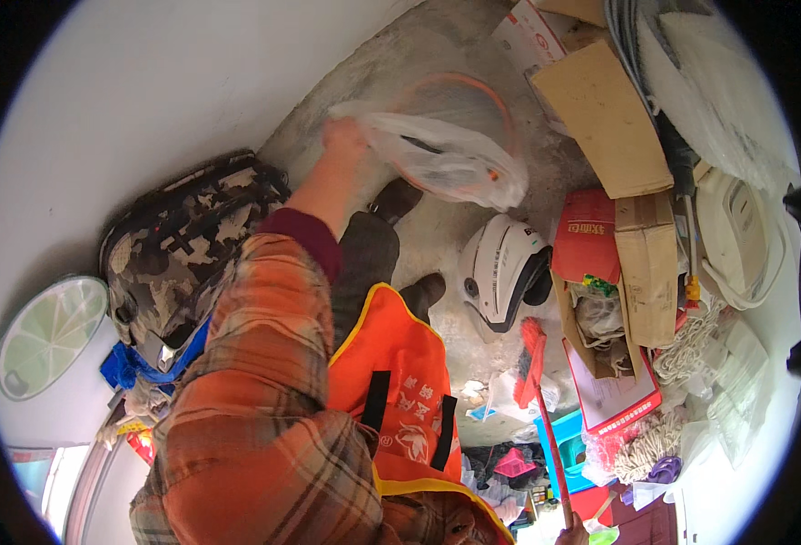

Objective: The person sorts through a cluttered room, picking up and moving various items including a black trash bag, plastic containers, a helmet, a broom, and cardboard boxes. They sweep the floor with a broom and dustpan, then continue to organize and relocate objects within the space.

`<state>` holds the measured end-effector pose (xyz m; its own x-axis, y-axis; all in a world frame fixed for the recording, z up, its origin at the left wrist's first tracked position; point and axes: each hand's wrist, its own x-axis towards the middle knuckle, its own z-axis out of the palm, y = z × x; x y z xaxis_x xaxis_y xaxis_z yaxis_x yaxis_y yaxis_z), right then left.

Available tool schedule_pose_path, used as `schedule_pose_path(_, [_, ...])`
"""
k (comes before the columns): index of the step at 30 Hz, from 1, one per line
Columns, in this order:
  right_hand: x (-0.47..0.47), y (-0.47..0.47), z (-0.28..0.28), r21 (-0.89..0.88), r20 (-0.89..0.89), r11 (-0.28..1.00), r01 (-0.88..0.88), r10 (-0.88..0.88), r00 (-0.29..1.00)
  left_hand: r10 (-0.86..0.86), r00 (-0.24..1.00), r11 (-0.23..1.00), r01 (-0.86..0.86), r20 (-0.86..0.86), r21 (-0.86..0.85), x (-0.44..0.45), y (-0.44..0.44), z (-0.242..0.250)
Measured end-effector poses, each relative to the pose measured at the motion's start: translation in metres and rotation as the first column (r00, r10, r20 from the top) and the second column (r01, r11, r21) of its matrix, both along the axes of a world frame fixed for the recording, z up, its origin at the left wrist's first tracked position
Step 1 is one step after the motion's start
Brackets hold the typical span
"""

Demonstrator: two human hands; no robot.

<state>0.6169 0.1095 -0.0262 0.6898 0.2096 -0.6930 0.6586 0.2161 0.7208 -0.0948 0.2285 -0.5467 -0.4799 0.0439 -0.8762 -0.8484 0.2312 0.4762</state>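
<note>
My left hand [344, 134], blurred, grips the gathered end of a translucent white plastic bag [434, 153], which stretches to the right above the concrete floor. A thin orange hoop [492, 87] shows behind and through the bag; what it belongs to is unclear. A dark slot and a small orange spot show on the bag. At the bottom edge my right hand [573, 534], partly cut off, is closed around the red handle of a brush or broom [552, 436]. Its red and dark head [530, 361] points up the picture, just below a white helmet [503, 272].
A camouflage backpack [182, 238] and a green citrus-patterned oval board [53, 338] lean by the white wall. On the right are an open cardboard box [601, 122], a red package [584, 235], mop strings [649, 446] and a blue plastic basket [564, 453]. My shoes are near the middle.
</note>
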Motion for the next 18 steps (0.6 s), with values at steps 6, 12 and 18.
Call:
schedule_pose_path(6, [0.007, -0.003, -0.002, 0.122, -0.088, 0.992, -0.016, 0.027, 0.996, 0.012, 0.997, 0.998, -0.008, -0.071, 0.067, -0.107, -0.117, -0.011])
schedule_pose_path(12, [0.007, -0.01, -0.002, 0.196, -0.074, 0.98, -0.031, 0.046, 0.996, -0.717, 0.696, 0.434, 0.471, 0.022, -0.768, -0.192, -0.22, -0.042])
schedule_pose_path(18, [-0.013, -0.001, -0.003, 0.196, -0.068, 0.98, -0.03, 0.044, 0.997, -0.744, 0.667, 0.269, 0.259, -0.03, -0.928, -0.162, -0.178, -0.002])
